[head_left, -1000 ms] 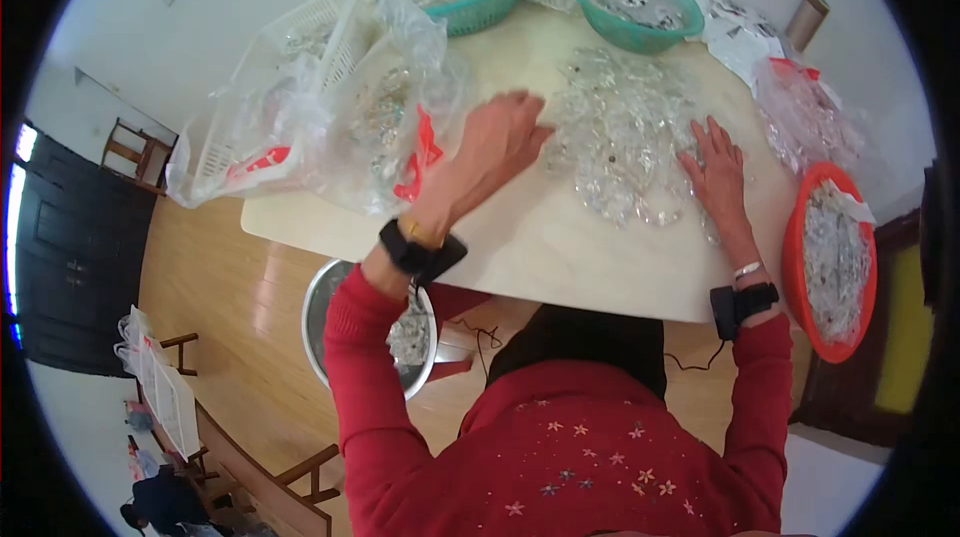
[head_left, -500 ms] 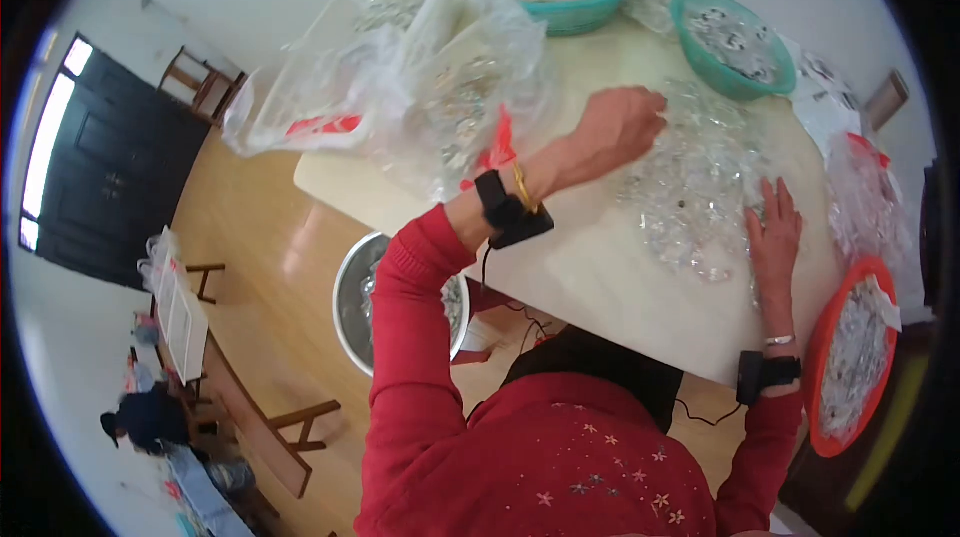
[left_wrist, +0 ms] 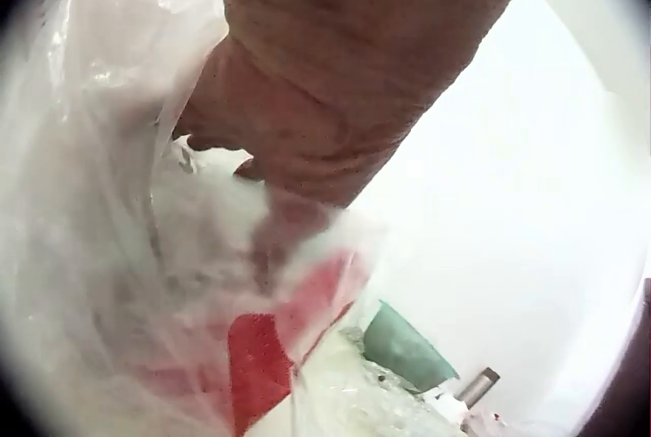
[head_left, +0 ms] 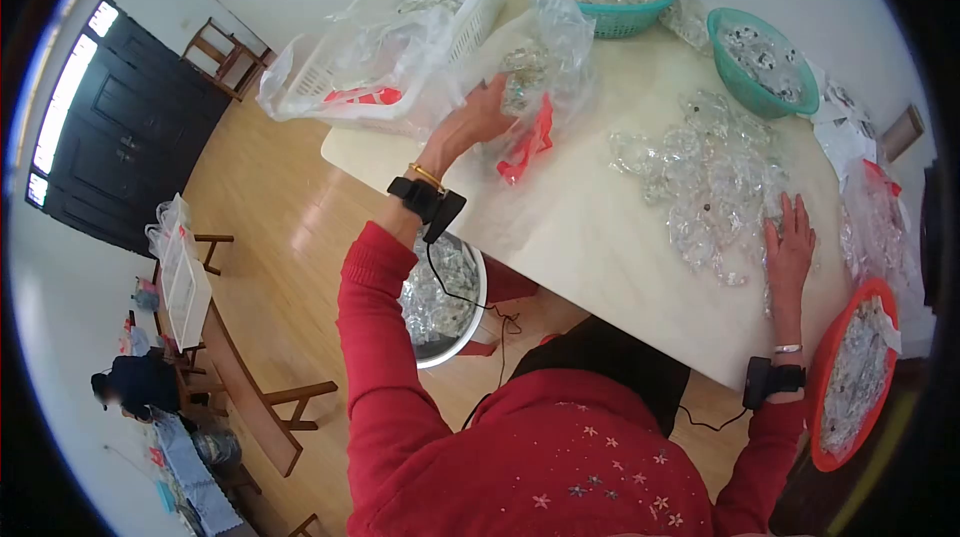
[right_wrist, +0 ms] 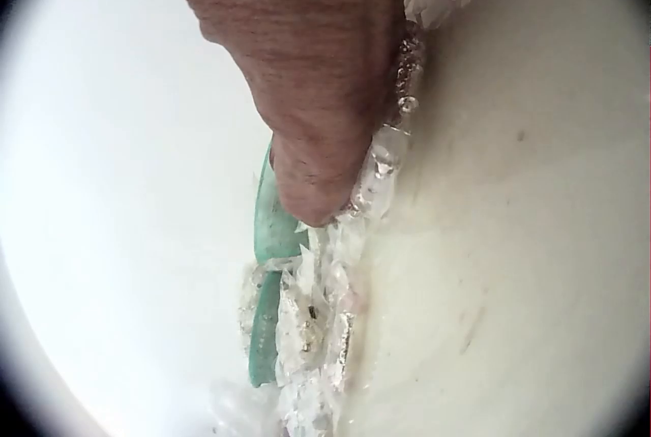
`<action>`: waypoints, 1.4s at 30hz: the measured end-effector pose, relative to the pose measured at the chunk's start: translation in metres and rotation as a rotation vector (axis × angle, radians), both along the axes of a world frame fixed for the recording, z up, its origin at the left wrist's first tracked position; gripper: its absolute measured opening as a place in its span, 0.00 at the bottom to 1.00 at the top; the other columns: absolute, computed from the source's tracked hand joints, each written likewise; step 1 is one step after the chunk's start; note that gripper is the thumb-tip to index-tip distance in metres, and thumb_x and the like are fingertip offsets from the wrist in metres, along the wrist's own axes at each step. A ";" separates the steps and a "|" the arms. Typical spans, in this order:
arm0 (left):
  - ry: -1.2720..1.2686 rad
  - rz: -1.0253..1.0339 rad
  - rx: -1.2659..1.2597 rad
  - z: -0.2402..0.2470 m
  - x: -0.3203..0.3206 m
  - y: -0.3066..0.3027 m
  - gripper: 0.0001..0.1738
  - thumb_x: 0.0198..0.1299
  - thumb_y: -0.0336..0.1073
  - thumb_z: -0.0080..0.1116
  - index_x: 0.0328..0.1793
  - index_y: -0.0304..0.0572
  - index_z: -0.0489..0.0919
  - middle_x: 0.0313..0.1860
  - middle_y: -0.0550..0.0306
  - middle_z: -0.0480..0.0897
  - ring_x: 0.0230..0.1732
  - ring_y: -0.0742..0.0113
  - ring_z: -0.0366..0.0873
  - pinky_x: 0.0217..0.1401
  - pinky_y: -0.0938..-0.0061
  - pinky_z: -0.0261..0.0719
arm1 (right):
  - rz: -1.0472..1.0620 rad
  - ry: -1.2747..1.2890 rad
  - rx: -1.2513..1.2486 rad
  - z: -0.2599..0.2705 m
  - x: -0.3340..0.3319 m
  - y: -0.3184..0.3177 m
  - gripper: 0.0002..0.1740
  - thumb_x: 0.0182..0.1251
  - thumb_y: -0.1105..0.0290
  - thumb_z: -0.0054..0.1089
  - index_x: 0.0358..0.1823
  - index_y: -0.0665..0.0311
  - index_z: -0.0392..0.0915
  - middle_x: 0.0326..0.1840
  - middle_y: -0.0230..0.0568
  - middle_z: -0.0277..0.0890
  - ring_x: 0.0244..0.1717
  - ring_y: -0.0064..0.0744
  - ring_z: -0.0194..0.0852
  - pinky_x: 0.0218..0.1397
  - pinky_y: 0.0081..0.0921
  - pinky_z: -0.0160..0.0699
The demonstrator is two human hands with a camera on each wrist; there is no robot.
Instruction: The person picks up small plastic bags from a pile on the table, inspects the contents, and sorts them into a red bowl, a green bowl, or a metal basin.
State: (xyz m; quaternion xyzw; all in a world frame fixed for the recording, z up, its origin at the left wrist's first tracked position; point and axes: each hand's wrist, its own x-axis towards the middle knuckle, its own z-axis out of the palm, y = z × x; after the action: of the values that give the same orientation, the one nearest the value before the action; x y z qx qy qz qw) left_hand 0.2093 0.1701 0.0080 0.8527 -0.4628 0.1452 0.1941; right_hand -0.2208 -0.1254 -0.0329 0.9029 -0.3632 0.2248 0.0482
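My left hand reaches into the mouth of a clear plastic bag with red printing. Small clear packets lie in the bag at its fingertips. In the left wrist view the thumb shows through the film, apart from the other fingers; whether the left hand holds a packet I cannot tell. My right hand rests with fingers extended on the right edge of a spread pile of clear packets, some with small dark spots. The right wrist view shows packets along the side of that hand.
Behind the pile are a green bowl and a teal basket, both holding packets. A white basket stands at the left, a red basin at the right. Below the table edge sits a metal basin. Another person is far left.
My left hand has moved from the left edge of the packet pile leftward into the plastic bag. The right hand stays on the pile. The head view has turned left.
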 end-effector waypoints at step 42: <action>0.101 -0.081 -0.359 0.054 0.013 -0.002 0.13 0.49 0.21 0.45 0.43 0.36 0.71 0.39 0.37 0.77 0.42 0.38 0.74 0.44 0.57 0.73 | 0.023 -0.028 0.022 -0.005 -0.002 -0.004 0.28 0.64 0.58 0.51 0.66 0.52 0.62 0.70 0.47 0.55 0.69 0.45 0.54 0.66 0.53 0.49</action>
State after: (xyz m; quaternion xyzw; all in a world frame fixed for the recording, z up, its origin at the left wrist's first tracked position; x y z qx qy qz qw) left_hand 0.2220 0.1684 0.0617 0.7912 -0.4531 0.1746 0.3717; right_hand -0.2226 -0.1292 -0.0375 0.9043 -0.3557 0.2341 0.0305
